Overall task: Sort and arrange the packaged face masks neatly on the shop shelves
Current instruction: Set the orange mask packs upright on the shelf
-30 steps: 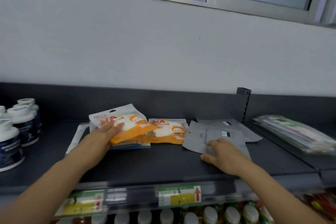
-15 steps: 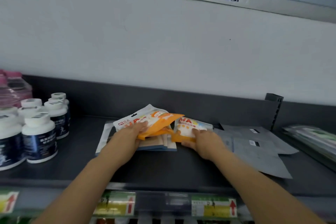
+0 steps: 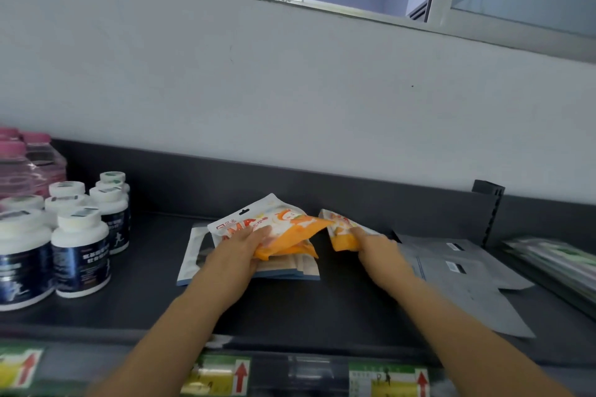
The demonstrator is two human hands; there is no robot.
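While an orange mask pack (image 3: 283,230) is gripped by the left hand (image 3: 238,251) above the pale stack (image 3: 290,269), a second orange pack (image 3: 342,234) is pinched, seemingly at its corner, by the right hand (image 3: 377,251) beside that stack.

orange mask pack (image 3: 280,219): large letters "MA" | shelf-edge tags (image 3: 222,375): red up arrows | bottle labels (image 3: 82,263): unreadable

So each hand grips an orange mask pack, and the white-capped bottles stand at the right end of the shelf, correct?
Not quite. The head view shows the white-capped bottles at the left end of the shelf. The rest holds: the left hand grips one orange pack, the right hand the other pack.
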